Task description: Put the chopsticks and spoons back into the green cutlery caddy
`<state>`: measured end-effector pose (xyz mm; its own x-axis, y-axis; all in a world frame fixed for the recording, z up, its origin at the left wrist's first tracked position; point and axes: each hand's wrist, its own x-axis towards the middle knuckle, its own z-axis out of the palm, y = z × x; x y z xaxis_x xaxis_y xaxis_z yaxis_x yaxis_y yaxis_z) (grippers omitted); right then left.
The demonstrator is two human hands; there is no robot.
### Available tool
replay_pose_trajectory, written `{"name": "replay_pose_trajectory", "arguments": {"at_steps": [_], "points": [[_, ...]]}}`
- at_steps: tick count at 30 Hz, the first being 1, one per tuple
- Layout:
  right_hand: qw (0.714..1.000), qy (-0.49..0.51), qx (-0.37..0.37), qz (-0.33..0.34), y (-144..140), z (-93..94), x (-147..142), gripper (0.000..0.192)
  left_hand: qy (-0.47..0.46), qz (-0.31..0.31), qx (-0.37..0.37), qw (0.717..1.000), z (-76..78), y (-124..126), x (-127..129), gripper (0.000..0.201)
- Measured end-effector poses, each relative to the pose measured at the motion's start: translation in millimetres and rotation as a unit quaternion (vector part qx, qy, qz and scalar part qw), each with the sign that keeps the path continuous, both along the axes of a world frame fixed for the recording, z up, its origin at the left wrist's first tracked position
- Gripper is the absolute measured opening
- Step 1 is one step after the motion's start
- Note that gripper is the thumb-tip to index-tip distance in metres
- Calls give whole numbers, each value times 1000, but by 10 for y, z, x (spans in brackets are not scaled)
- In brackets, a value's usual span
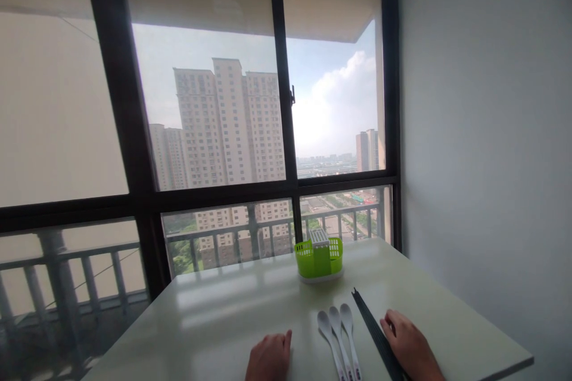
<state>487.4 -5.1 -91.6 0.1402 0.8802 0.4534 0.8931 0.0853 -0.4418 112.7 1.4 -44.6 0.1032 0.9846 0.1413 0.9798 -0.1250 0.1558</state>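
My left hand (269, 356) rests flat on the white table (223, 321) at the bottom edge of the view and holds nothing. My right hand (410, 346) also lies on the table, its fingers loosely curled and touching a bundle of black chopsticks (373, 328) that runs diagonally beside it. Three white spoons (339, 336) lie side by side between my two hands, bowls pointing away from me. A green cutlery holder (319, 257) on a white base stands farther back, toward the window.
A large dark-framed window (286, 131) with a balcony railing fills the far side of the room. A plain grey wall (487, 161) runs along the table's right side. The table's right corner (529, 360) is close to my right hand.
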Motion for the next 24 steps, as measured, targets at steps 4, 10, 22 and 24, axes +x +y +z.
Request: {"name": "replay_pose_trajectory", "arguments": {"at_steps": [4, 10, 22, 24], "points": [[999, 8, -30, 13, -14, 31, 13, 32, 4, -2, -22, 1000, -38, 23, -6, 57], [988, -39, -146, -24, 243, 128, -42, 28, 7, -2, -43, 999, -64, 47, -8, 57], [962, -16, -271, -30, 713, 420, -197, 29, -63, -1, -31, 997, -18, 123, 1, 59], [960, -7, -277, -35, 728, 423, -173, 30, -77, -30, -7, 997, 59, 208, 50, 60]]}}
